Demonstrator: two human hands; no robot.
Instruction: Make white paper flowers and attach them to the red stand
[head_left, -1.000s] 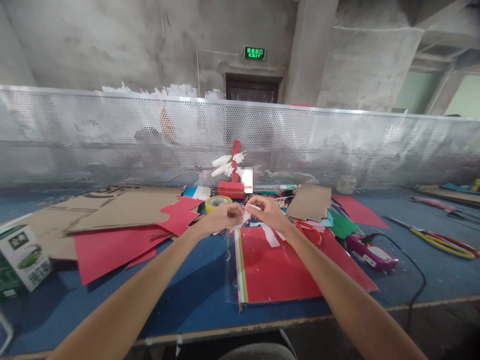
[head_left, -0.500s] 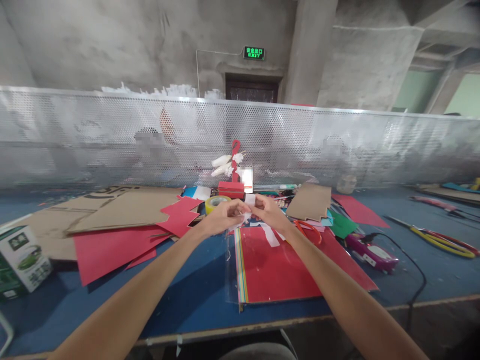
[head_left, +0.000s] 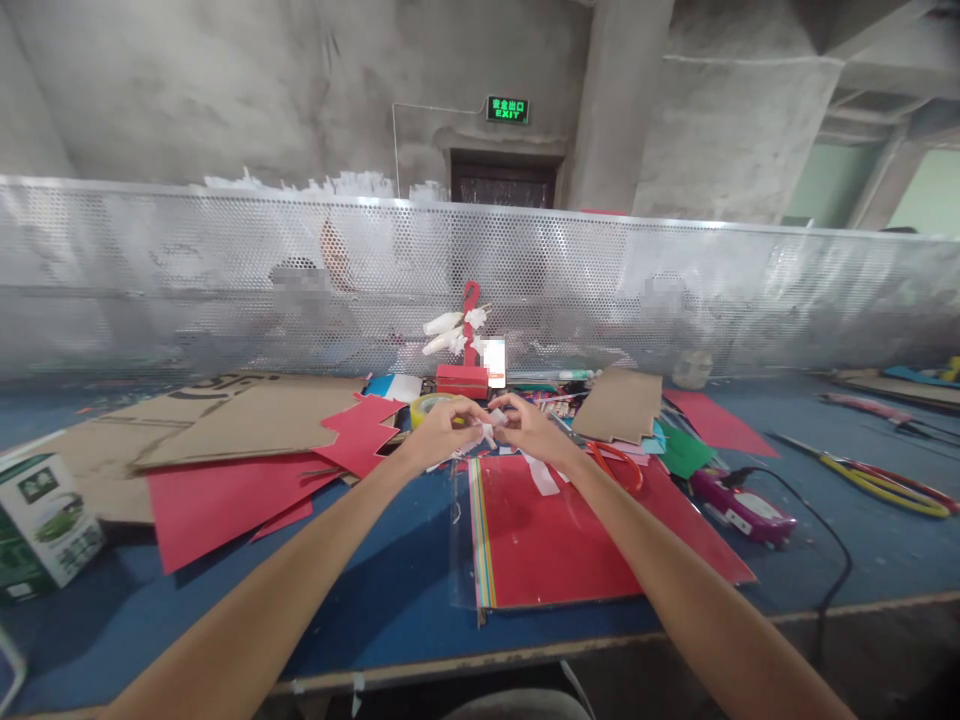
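Note:
My left hand (head_left: 444, 436) and my right hand (head_left: 529, 428) meet above the far edge of a plastic-sleeved stack of coloured paper, red sheet (head_left: 577, 540) on top. Both hands are closed in a pinch on a small piece of white paper (head_left: 487, 432), which looks bent between the fingertips. Its exact shape is partly hidden by the fingers. Below my right hand, a white paper strip (head_left: 541, 476) lies on the red sheet. Behind the hands stands a red paper holder (head_left: 462, 380) with white paper flowers (head_left: 444, 332) on a red hooked upright.
A tape roll (head_left: 429, 408) sits just behind my left hand. Cardboard (head_left: 262, 420) and red paper (head_left: 225, 505) cover the left side. To the right are red-handled scissors (head_left: 619, 462), a purple glue-gun-like device (head_left: 742, 508) with a cord, and yellow-red pliers (head_left: 877, 480). A perforated metal screen (head_left: 360, 280) closes off the back.
The white paper stood up flat between my fingers half a second ago; now it is lower and bent. My hands shifted only slightly. Everything else stays in place.

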